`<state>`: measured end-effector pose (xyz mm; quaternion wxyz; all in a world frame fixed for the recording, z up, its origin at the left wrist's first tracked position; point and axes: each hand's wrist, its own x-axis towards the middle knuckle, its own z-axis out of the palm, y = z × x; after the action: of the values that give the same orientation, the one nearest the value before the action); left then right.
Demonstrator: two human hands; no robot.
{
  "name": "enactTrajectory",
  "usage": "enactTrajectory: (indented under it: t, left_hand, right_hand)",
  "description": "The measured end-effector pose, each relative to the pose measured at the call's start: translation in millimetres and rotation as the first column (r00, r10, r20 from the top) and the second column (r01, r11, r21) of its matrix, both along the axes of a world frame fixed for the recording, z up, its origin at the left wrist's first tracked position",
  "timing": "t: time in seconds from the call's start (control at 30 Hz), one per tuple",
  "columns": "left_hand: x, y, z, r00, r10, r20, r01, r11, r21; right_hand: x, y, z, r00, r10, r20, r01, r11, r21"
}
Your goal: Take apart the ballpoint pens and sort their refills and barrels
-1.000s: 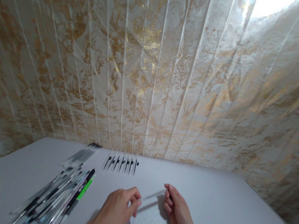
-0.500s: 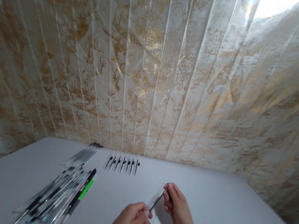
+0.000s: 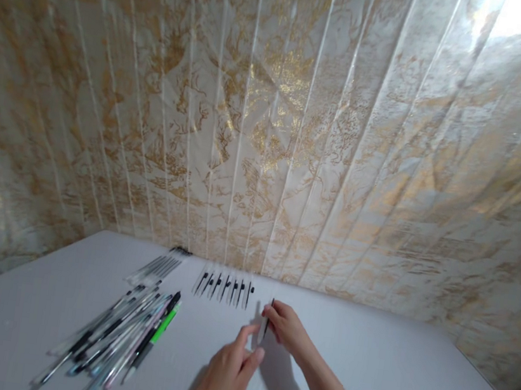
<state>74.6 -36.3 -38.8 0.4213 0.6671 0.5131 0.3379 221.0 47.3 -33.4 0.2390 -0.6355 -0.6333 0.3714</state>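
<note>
Right hand (image 3: 288, 326) pinches a slim clear-and-black piece (image 3: 263, 332) above the table (image 3: 386, 371), long axis nearly upright in view. Left hand (image 3: 230, 373), thumb and forefinger parted, is beside its lower end; contact unclear.

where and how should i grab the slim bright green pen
Probably pinch the slim bright green pen around mid-barrel, left hand coming from its right: it lies slanted at the right edge of the mixed pen heap, with a slim black pen close along its left.
</note>
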Motion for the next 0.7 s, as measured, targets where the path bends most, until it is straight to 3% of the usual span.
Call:
enactTrajectory:
  t: [0.07,0.17,0.43,0.7]
  left_hand:
    - [-4,2,1.7,0.997,0.006,-0.075,-0.001,0.997,0.075]
    - [-8,5,-1.6,0.992,0.046,-0.117,-0.038,0.996,0.075]
    - [-9,6,-2.6,0.989,0.075,-0.13,-0.068,0.996,0.062]
    - [-9,7,-0.6,0.987,0.085,-0.136,-0.079,0.996,0.047]
  right_hand:
    - [-7,26,3.8,0.994,-0.029,0.109,0.025,0.999,0.04]
    - [-18,48,3.5,0.965,-0.083,0.249,0.062,0.994,0.092]
    - [-26,47,-0.7,0.889,-0.064,0.453,0.022,0.995,0.099]
    - [-34,58,-3.6,0.884,-0.074,0.461,0.027,0.994,0.107]
